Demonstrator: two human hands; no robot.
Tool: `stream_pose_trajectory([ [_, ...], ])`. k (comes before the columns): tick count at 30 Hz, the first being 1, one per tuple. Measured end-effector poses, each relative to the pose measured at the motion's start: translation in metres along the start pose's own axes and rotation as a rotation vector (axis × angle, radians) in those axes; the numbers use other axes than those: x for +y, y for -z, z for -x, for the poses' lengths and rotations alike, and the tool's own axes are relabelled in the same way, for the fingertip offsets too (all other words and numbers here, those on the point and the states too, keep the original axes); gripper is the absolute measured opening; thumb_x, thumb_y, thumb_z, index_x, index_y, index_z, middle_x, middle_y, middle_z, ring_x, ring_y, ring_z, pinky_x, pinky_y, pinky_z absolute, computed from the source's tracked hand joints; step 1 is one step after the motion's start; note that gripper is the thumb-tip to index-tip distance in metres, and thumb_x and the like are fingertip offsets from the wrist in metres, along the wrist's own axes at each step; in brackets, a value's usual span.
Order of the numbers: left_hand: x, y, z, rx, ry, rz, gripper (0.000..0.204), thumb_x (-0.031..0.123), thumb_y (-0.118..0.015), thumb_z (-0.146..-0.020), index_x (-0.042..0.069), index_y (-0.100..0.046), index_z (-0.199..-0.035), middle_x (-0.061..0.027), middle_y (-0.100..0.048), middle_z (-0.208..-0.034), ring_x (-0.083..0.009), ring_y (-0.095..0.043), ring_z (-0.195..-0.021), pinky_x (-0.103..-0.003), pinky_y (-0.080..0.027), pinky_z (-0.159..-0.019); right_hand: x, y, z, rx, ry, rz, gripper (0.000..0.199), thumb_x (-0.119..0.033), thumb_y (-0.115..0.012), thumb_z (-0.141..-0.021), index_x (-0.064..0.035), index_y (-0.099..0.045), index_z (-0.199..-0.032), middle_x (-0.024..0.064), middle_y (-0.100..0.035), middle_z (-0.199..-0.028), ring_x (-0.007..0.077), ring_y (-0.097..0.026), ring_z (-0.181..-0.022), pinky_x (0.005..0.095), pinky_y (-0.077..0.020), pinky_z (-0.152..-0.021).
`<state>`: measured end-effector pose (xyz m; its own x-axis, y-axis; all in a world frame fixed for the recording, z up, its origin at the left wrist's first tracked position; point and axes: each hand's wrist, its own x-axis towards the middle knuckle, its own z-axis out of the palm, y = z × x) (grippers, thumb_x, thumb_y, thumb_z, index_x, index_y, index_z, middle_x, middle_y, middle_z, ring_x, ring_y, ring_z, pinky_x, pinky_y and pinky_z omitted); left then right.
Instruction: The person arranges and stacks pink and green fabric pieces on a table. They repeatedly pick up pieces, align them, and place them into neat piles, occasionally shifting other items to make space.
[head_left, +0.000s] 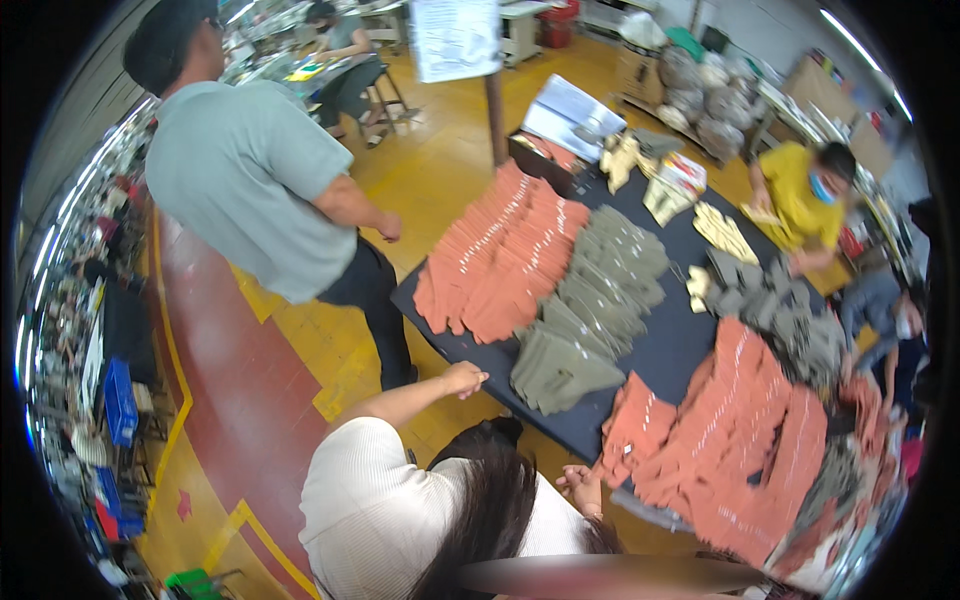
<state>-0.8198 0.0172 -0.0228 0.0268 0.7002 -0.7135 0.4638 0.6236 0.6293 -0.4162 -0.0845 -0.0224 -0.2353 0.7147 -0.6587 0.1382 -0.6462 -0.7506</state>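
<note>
My left hand [465,380] is held by the near left edge of a dark-topped table [440,340], fingers curled in and pressed together. Whether anything small is in them I cannot make out. Lower right, my right hand [580,490] is beside the table edge, close to a small stack of orange fabric pieces [636,425]; its fingers are loosely bent and apart, with nothing seen in them. Between the hands, overlapping olive-green fabric pieces [565,370] reach the near edge. Behind them spread rows of orange pieces [500,255] with white marks. More orange rows [735,440] cover the right side.
A person in a grey-green shirt [250,170] stands close on the left. Across the table, a person in yellow [800,200] handles cream pieces; another [880,310] bends at the right. A box with papers [560,120] sits at the far corner, beside a post [496,120].
</note>
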Motion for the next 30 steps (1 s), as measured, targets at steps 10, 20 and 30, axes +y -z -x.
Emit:
stream_pose_trajectory([
  [10,-0.072,-0.195,0.022,-0.298,-0.317,-0.931,0.038,0.037,-0.056,-0.088,0.002,-0.069,-0.1,-0.0221,-0.071,-0.1,-0.0348,-0.067,-0.099,-0.043,-0.05,-0.09,0.287,-0.023,0.177,0.374,-0.147,-0.034,0.06,-0.05,-0.057,-0.094,-0.0013,-0.057,-0.129,0.0166,-0.064,-0.123,0.0254,-0.06,-0.114,0.0346,-0.0466,-0.096],
  [20,0.038,-0.437,0.059,-0.733,-0.588,-1.249,0.046,0.038,-0.062,-0.088,0.003,-0.065,-0.118,-0.0216,-0.065,-0.119,-0.0375,-0.059,-0.116,-0.042,-0.046,-0.099,0.475,-0.126,0.305,0.504,-0.447,-0.681,0.054,-0.04,-0.056,-0.096,-0.0057,-0.052,-0.138,0.0142,-0.062,-0.128,0.023,-0.059,-0.116,0.0339,-0.046,-0.098],
  [30,0.054,-0.565,0.009,-0.912,-0.547,-1.435,0.047,0.04,-0.062,-0.086,0.002,-0.065,-0.114,-0.0215,-0.068,-0.113,-0.0343,-0.064,-0.108,-0.042,-0.049,-0.094,0.545,-0.066,0.316,0.807,-0.658,-0.815,0.049,-0.037,-0.056,-0.096,-0.0046,-0.056,-0.133,0.0155,-0.065,-0.123,0.0235,-0.061,-0.113,0.0341,-0.0468,-0.097],
])
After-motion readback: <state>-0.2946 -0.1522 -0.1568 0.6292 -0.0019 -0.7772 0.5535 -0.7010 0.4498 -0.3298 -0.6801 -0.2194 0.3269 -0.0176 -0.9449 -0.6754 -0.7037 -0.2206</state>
